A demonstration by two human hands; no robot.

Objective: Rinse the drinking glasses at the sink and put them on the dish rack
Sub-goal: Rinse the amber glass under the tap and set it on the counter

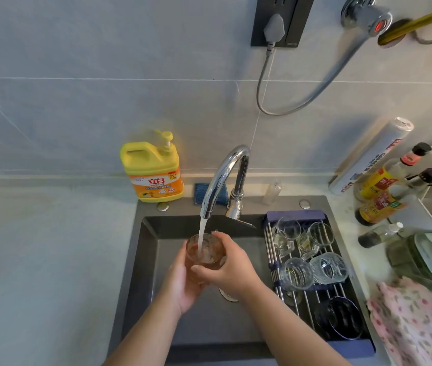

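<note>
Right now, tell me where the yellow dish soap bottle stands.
In the head view, the yellow dish soap bottle stands at the back left corner of the sink, just left of the faucet and the blue sponge.

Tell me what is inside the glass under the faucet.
Water from the faucet streams into the glass. The left hand and right hand cover its lower part, hiding the fill level.

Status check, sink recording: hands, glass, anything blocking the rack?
Left hand and right hand both grip the glass under the running tap. Dish rack already holds several glasses and a dark bowl. Bare bars between them; path looks clear.
</note>
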